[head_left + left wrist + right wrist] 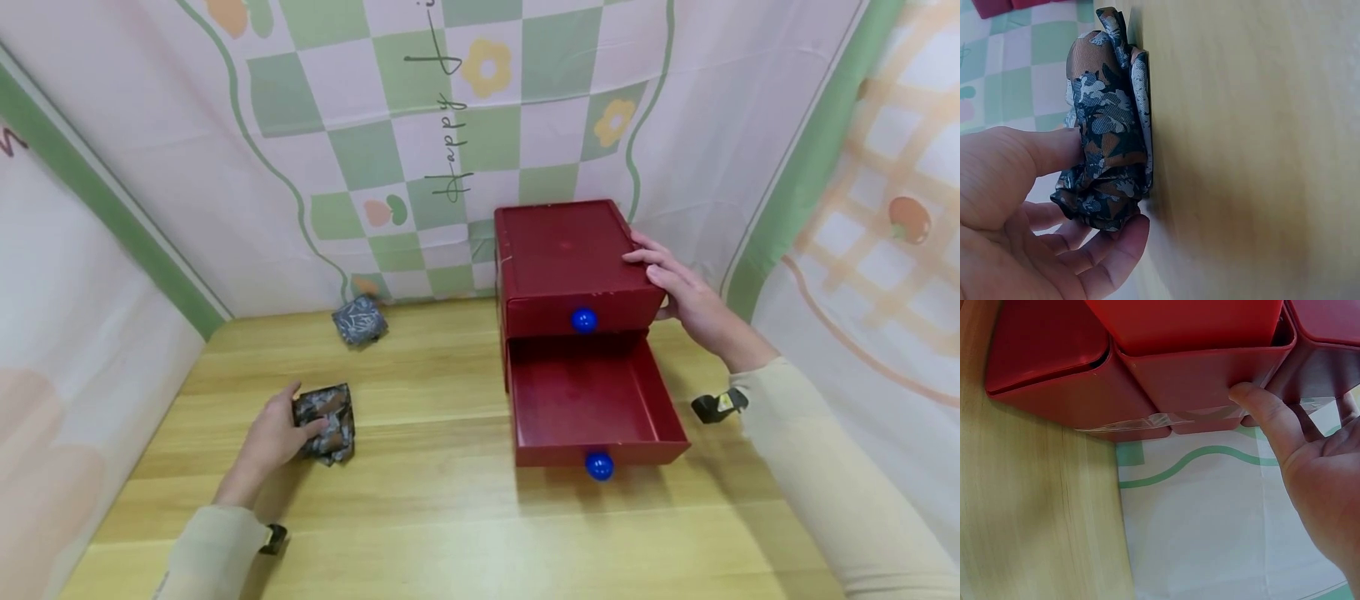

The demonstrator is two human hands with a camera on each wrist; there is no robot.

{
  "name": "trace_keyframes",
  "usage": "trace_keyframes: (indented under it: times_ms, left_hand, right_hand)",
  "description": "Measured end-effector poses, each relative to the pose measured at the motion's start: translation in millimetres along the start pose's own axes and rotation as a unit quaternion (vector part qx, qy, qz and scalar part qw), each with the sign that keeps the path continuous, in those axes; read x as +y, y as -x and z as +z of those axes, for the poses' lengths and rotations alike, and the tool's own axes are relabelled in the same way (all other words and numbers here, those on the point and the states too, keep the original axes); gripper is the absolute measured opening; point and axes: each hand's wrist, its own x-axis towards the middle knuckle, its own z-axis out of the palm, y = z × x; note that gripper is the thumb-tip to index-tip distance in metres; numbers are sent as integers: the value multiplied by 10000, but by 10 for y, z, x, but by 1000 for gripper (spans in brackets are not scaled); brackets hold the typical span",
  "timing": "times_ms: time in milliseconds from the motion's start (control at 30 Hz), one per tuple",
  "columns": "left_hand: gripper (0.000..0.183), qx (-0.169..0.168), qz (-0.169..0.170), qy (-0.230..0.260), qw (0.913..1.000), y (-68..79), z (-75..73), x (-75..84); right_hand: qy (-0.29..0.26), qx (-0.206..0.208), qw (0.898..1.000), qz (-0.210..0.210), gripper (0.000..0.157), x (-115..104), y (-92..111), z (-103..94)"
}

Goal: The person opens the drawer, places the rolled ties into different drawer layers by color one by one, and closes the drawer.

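Note:
In the left part of the head view, my left hand (pixel 270 433) holds a folded floral-patterned cloth (pixel 337 425) in black, grey and brown. The left wrist view shows the thumb on one face of the folded cloth (pixel 1107 119) and fingertips at its lower end, close over the table. My right hand (pixel 693 300) rests against the right side of a dark red two-drawer box (pixel 566 250), fingers at the top edge. Seen from the right wrist, the thumb (pixel 1257 403) presses on the box's red side wall. The lower drawer (pixel 585 400) is pulled out; the upper drawer (pixel 566 315) is closed.
A second folded cloth (pixel 360 322), grey-blue, lies at the back left of the wooden table (pixel 420 517). Blue round knobs (pixel 599 466) stick out from the drawer fronts. A patterned fabric curtain (pixel 420 150) hangs behind the table and along both sides.

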Motion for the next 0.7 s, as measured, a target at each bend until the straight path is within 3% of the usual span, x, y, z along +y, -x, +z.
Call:
trace_keyframes:
  times_ms: [367, 700]
  left_hand:
    - [64, 138, 157, -102, 9997, -6, 8, -10]
    - [58, 220, 91, 177, 9996, 10, 19, -39]
  right_hand:
    - [113, -1, 9999, 11, 40, 3, 0, -8]
    - [87, -11, 10000, 4, 41, 12, -6, -12]
